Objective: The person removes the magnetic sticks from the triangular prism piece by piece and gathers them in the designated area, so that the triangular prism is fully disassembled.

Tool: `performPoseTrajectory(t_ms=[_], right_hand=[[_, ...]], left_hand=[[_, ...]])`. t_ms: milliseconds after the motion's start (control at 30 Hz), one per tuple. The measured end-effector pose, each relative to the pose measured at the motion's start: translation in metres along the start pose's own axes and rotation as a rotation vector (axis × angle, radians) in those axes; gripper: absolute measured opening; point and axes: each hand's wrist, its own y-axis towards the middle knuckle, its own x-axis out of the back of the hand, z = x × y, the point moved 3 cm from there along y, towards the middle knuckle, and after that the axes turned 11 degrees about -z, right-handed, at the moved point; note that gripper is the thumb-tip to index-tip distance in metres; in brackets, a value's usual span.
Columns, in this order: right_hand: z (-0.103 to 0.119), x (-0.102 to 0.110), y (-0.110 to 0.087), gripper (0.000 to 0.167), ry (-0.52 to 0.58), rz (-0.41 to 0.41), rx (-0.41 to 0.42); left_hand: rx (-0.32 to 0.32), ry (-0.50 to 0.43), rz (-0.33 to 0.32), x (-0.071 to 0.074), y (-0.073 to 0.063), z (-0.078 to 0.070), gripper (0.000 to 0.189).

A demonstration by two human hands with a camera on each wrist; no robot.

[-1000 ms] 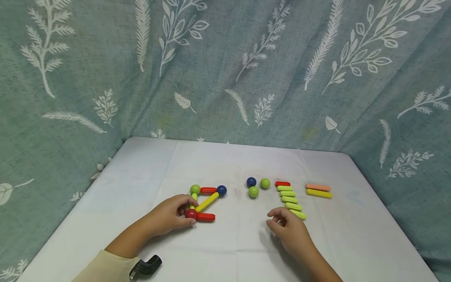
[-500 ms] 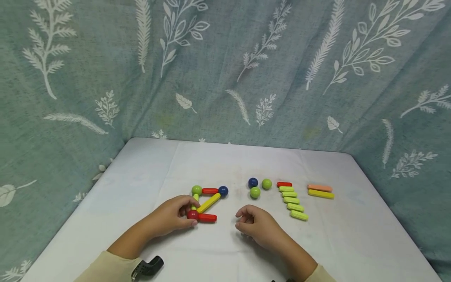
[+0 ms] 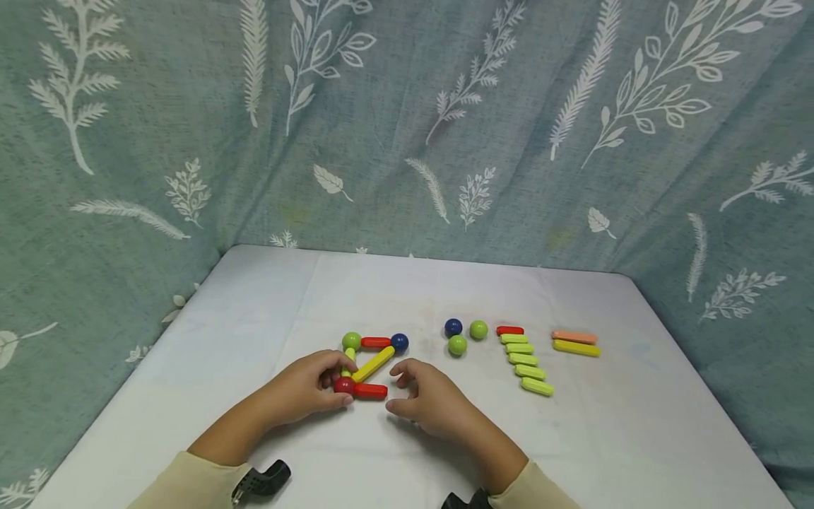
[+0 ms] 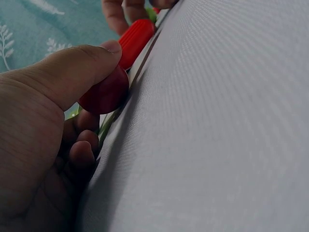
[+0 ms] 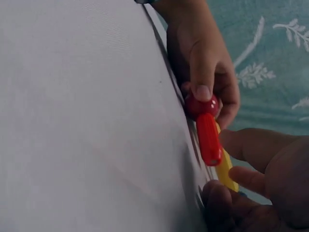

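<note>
My left hand (image 3: pixel 311 387) grips a red ball (image 3: pixel 344 385) at the near left corner of a flat figure of balls and sticks. A red stick (image 3: pixel 371 392) joins that ball and points right. From the same corner a yellow stick (image 3: pixel 374 364) slants to a blue ball (image 3: pixel 399 343). Another red stick (image 3: pixel 376 342) runs along the far side to a green ball (image 3: pixel 352 341), and a light green stick (image 3: pixel 350 355) closes the left side. My right hand (image 3: pixel 432 399) is at the near red stick's free end, thumb and fingers apart, holding nothing.
A blue ball (image 3: pixel 453 326) and two green balls (image 3: pixel 478 329) lie beyond my right hand. Right of them stretches a column of several light green sticks (image 3: pixel 523 359) with a red stick (image 3: pixel 510 330) on top. An orange stick (image 3: pixel 574 336) and a yellow stick (image 3: pixel 576 348) lie farther right.
My right hand has moved left from beside the light green sticks to the near red stick's free end. My left hand stays on the red ball.
</note>
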Motion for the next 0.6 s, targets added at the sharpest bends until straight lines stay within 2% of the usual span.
performPoseTrajectory(t_ms=[100,300,600], right_hand=[[0.007,-0.007,0.002,0.044,-0.076,-0.004,0.047],[0.012,-0.016,0.002,0.027,-0.175,-0.038,0.094],[0.016,-0.024,0.006,0.017,-0.201,-0.085,0.112]], left_hand=[[-0.004,-0.002,-0.001,0.001,-0.001,0.001,0.042],[-0.023,-0.015,0.006,0.0,0.0,-0.003,0.042],[0.003,-0.021,0.001,0.0,0.0,0.002,0.043]])
